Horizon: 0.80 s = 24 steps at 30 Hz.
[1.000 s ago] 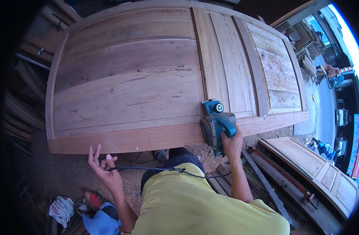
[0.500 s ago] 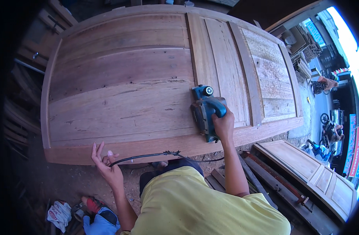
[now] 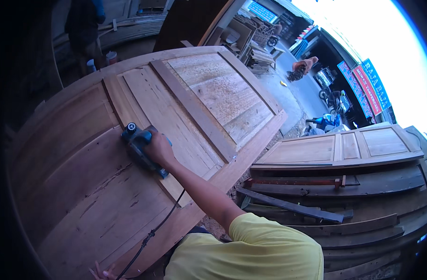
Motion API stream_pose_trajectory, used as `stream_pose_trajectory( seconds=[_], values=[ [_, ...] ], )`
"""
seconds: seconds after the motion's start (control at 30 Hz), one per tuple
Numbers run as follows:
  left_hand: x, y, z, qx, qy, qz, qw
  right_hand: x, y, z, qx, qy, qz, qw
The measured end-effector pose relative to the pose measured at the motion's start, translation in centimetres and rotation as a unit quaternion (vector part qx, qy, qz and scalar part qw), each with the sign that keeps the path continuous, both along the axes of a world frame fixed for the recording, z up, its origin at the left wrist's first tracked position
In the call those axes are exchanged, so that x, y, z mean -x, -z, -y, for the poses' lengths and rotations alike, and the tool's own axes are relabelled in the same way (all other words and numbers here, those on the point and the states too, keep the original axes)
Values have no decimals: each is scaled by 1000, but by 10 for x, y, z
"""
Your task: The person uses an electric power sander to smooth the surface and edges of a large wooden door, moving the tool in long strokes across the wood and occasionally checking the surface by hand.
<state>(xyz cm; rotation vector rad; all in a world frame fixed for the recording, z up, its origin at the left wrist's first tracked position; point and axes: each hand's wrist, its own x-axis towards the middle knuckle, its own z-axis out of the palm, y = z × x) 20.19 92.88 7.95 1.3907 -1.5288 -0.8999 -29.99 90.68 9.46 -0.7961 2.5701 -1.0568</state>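
Note:
A large panelled wooden door [image 3: 83, 186] lies flat in front of me. My right hand [image 3: 158, 148] grips the handle of a blue electric planer [image 3: 138, 145] that rests on the door's vertical stile, near the middle of the door. Its black power cord [image 3: 150, 235] trails back over the door's near edge. Only the fingertips of my left hand [image 3: 104, 273] show at the bottom edge, next to the cord; whether they touch it I cannot tell.
Another panelled door [image 3: 337, 149] and stacked planks [image 3: 316, 212] lie to my right. A person [image 3: 85, 21] stands beyond the door's far edge. Timber stacks and parked motorbikes [image 3: 332, 100] sit further off by a bright street.
The planer and my right hand have moved farther up the door, away from its near edge. My view has swung right, and my left hand has dropped almost out of the picture.

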Motion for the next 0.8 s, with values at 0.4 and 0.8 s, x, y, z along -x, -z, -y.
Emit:
stream_pose_trajectory(
  seconds=[0.4,0.8],
  values=[
    [81,-59,35,-44,5,-41,998,69,12,125,8,-32,-51,998],
    [129,-37,79,-50,92,-17,994,156,33,259,-13,-25,-48,998]
  ],
)
